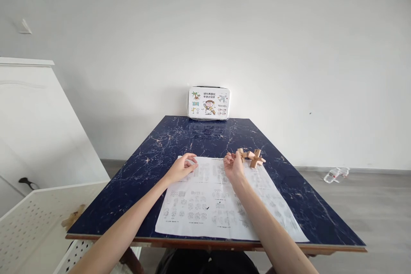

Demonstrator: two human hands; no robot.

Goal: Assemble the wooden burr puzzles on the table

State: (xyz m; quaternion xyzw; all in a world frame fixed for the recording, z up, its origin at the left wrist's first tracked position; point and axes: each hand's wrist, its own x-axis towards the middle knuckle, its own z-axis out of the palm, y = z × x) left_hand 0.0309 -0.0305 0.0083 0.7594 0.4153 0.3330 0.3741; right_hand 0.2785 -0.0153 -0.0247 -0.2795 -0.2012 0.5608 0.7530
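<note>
A large white sheet of paper [192, 186] printed with grey diagrams lies on the dark blue marbled table [154, 167]. My left hand [183, 168] rests on its far left part, fingers loosely bent and thumb apart, holding nothing. Farther right, my right hand [234, 166] is turned on its side with the fingers curled in; nothing shows in them. Just beyond and right of that hand stands an interlocking wooden block puzzle [257, 159] of crossed pieces. Another small wooden piece cluster [241, 153] is partly hidden behind my right hand; I cannot tell whether they touch.
A white case [209, 103] with cartoon prints stands at the table's far edge against the wall. At left are a white cabinet [35, 115] and a perforated white crate [28, 222]. Clear plastic packaging [335, 174] lies on the floor at right.
</note>
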